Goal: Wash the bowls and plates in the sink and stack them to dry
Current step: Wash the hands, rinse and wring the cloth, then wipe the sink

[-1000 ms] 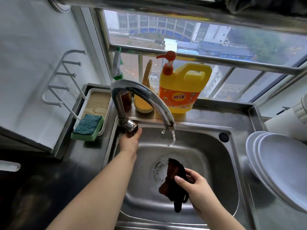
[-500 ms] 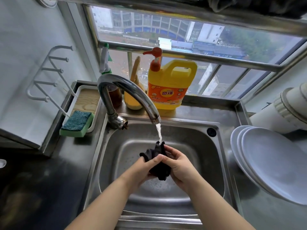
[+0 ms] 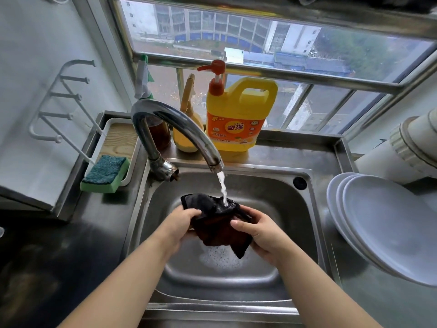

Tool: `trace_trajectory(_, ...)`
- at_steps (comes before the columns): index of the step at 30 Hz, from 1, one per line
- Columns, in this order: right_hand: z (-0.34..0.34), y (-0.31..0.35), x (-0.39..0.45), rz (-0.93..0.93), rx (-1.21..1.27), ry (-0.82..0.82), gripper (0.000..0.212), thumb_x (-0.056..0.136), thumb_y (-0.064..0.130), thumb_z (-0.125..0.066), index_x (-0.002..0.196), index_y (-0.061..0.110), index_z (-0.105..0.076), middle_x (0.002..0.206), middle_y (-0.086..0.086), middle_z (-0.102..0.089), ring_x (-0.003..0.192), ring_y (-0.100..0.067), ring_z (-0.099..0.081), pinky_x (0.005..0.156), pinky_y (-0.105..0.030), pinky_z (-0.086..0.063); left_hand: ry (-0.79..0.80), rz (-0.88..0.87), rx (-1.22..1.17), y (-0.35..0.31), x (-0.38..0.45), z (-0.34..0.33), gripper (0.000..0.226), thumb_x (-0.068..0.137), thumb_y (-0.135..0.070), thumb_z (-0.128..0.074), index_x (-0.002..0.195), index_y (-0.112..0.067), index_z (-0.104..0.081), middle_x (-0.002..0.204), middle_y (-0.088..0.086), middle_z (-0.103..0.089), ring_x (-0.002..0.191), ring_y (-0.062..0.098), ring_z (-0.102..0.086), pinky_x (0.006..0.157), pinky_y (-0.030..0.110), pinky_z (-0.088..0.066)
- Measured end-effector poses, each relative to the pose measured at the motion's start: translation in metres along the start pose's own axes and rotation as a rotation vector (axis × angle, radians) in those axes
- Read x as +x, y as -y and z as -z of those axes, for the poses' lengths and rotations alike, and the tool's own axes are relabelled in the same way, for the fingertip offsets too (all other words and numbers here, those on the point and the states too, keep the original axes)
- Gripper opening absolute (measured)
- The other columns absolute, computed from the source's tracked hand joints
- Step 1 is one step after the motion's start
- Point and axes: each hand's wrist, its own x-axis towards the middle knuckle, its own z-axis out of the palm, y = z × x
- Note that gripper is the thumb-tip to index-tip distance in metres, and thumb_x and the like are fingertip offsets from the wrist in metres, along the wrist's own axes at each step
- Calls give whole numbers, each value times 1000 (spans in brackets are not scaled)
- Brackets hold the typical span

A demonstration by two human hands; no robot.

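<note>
Stainless steel sink [image 3: 272,185], single basin, holds a patch of foamy water [image 3: 220,256] at the bottom near the drain; no dishes seen inside it. Both hands work over the basin: left hand [image 3: 179,223] has fingers curled round the left edge of a dark cloth [image 3: 217,223], right hand [image 3: 257,235] grips the right side, thumb on top of the fabric. Cloth bunched, one corner hanging down above the foam. Water stream [image 3: 222,188] from the chrome faucet [image 3: 170,124] lands on the top of the cloth.

White plates [image 3: 387,228], at least three, stacked leaning on the counter right of the sink, tilted, overlapping. Bowls not visible.

Left of sink: white tray [image 3: 107,129] with a wooden insert, green-and-teal sponge [image 3: 105,174] resting on its near edge, partly overhanging. Behind the faucet on the ledge: yellow detergent jug [image 3: 238,114] with red pump and orange label, a smaller yellow bottle [image 3: 188,129], a brown bottle [image 3: 159,131] partly hidden by the faucet, a spray bottle [image 3: 143,76] with green trigger.

Counter [image 3: 59,245] is dark metal, wet-looking. White wall rack [image 3: 59,100] with pegs on the left tiled wall. Window [image 3: 260,43] behind with metal bars, buildings and trees outside. White pipe [image 3: 411,143] at right edge above the plates.
</note>
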Motion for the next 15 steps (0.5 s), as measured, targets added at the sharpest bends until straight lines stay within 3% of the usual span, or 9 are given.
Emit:
trace_trajectory(4,-7,2,1,28,-25,-23,37,87,-7,-60,121,8,-61,110,-19,-69,96,-33,-69,77,-40,-58,298,-100,191,2,-8,-6,28,87,-28,-66,113,-18,-64,106,12,-72,99,26,-68,88,37,-52)
trace_trajectory(6,-14,1,3,16,-42,-2,34,90,-4,-58,121,10,-60,112,-22,-67,90,-36,-68,71,-42,-59,362,-132,240,6,-8,-12,36,83,-27,-72,115,-14,-62,103,16,-72,91,27,-69,78,33,-53)
trace_trajectory(8,-16,0,4,15,-94,4,33,92,-3,-56,122,11,-60,113,-22,-66,93,-37,-68,75,-46,-59,303,-178,296,7,-6,-15,31,87,-12,-69,117,-12,-60,99,14,-72,85,22,-70,69,28,-53)
trace_trajectory(11,-7,0,9,34,-168,-92,31,93,-2,-53,119,12,-62,109,-14,-69,100,-29,-68,85,-40,-57,115,-212,445,6,-1,-7,23,94,-3,-54,113,-13,-61,101,8,-71,94,20,-67,78,27,-53)
trace_trajectory(15,9,-7,19,-38,-321,-261,23,101,13,-44,118,15,-59,105,-8,-69,94,-21,-67,78,-35,-57,-104,-83,33,-2,6,5,30,97,1,-45,113,-21,-57,105,4,-66,97,23,-63,88,38,-51)
